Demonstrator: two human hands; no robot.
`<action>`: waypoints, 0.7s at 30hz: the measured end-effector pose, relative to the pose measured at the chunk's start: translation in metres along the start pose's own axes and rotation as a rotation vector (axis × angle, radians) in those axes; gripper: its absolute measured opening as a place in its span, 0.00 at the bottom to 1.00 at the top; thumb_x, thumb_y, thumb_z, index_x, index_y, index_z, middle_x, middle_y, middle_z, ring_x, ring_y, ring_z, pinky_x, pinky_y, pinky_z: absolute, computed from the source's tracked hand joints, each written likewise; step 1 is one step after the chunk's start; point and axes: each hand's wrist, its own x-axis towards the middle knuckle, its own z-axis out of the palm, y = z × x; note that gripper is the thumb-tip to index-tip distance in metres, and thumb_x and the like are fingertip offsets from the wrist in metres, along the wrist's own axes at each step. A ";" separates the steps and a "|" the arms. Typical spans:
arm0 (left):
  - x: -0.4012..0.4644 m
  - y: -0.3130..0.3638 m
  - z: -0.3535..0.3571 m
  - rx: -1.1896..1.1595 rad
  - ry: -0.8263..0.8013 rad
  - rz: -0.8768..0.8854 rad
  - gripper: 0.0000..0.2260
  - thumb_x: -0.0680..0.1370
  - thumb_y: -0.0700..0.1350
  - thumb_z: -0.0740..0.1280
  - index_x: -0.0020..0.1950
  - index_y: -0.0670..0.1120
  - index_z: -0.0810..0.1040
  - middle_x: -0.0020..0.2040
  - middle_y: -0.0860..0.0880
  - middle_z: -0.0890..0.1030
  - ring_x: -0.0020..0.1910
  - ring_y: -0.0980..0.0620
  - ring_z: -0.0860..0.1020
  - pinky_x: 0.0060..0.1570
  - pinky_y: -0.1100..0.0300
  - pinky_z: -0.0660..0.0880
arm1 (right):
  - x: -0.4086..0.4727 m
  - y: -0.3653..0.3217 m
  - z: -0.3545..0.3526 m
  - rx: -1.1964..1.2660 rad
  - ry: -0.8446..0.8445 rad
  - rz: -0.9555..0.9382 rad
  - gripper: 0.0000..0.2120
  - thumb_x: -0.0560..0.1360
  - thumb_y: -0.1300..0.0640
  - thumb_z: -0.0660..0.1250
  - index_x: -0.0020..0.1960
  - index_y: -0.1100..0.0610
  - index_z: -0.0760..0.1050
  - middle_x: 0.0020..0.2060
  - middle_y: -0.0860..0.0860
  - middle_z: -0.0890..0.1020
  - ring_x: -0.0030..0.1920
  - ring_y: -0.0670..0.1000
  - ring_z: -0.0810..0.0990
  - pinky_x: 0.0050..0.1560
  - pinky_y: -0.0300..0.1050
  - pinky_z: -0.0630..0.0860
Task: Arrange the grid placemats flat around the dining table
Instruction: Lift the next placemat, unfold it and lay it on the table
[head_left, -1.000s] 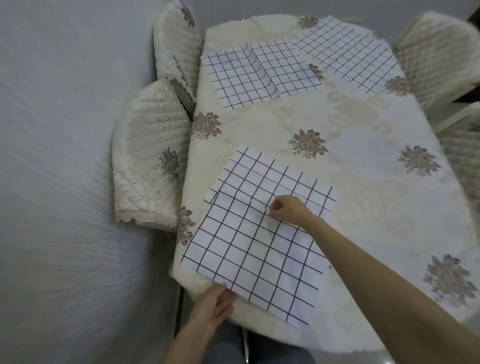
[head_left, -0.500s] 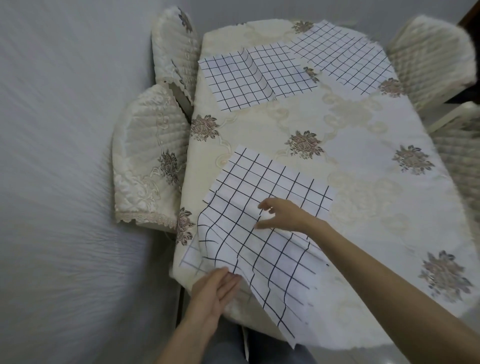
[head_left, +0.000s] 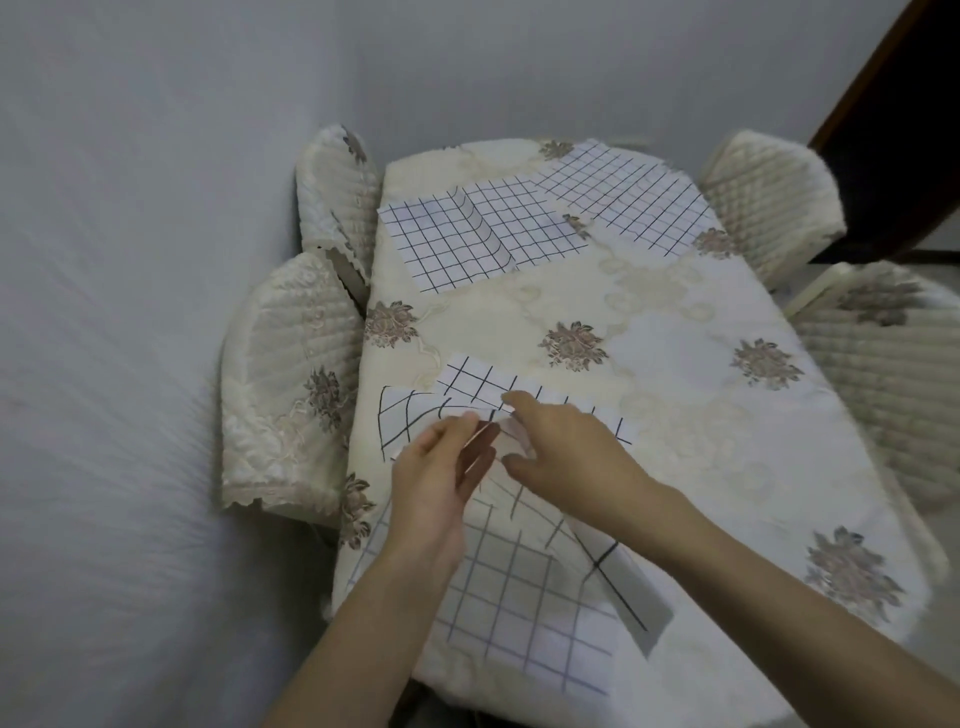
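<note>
While my left hand (head_left: 441, 467) and right hand (head_left: 566, 457) are both pinching the top mat (head_left: 498, 519), it's hanging toward me, over the near mat (head_left: 524, 618).

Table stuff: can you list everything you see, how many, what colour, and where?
grid placemats: at least four, white with dark lines; one lifted between the hands, one under it at the near edge, one with a raised fold at far left, one flat at the far end.
tablecloth: one, cream with brownish flower patches, covering the dining table.
chairs: four, cream quilted covers; two on the left, two on the right.
wall: grey-white, left and behind.
left hand: holding the lifted placemat's edge.
right hand: fingers curled at the same placemat; its exact grip is blurred.
</note>
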 end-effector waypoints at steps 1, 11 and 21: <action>-0.001 0.004 0.005 0.013 -0.011 0.027 0.03 0.78 0.38 0.67 0.44 0.42 0.78 0.41 0.47 0.84 0.42 0.54 0.84 0.44 0.64 0.80 | 0.001 0.000 -0.006 -0.041 0.089 0.008 0.15 0.77 0.56 0.60 0.63 0.55 0.71 0.53 0.55 0.82 0.53 0.60 0.78 0.43 0.48 0.72; 0.002 0.026 0.009 0.235 -0.048 0.315 0.08 0.73 0.44 0.73 0.51 0.48 0.82 0.47 0.55 0.86 0.51 0.55 0.81 0.56 0.57 0.76 | 0.001 0.000 -0.093 -0.072 0.340 -0.050 0.10 0.80 0.52 0.61 0.49 0.51 0.81 0.38 0.44 0.78 0.43 0.49 0.75 0.40 0.44 0.64; 0.050 -0.014 -0.053 0.421 0.251 0.177 0.39 0.69 0.42 0.77 0.76 0.45 0.61 0.75 0.44 0.64 0.73 0.45 0.64 0.69 0.47 0.64 | -0.006 -0.017 -0.224 -0.086 0.469 -0.163 0.14 0.77 0.52 0.66 0.41 0.61 0.81 0.33 0.58 0.80 0.35 0.55 0.73 0.43 0.49 0.74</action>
